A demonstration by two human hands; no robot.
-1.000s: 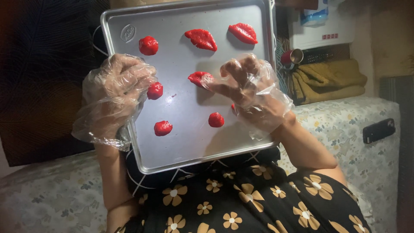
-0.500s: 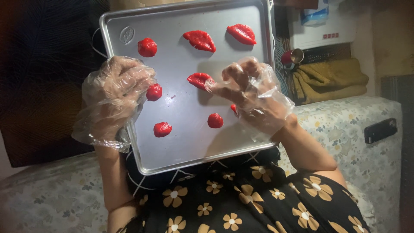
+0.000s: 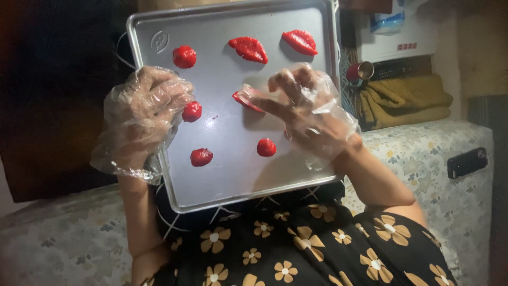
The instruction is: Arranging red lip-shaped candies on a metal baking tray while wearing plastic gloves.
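Seven red pieces on tray (image 3: 222, 175); your right hand (image 3: 307, 114) pinches lip-shaped piece (image 3: 246, 100) mid-tray, may smear. Left hand (image 3: 143, 119), fingers curled, grips tray's left edge; tray may tilt.

Red lip-shaped piece (image 3: 247, 100) lying flat on metal tray (image 3: 222, 180), touching right-hand fingers (image 3: 275, 106); red blob (image 3: 191, 112) sitting just beside left-hand fingers (image 3: 164, 98).
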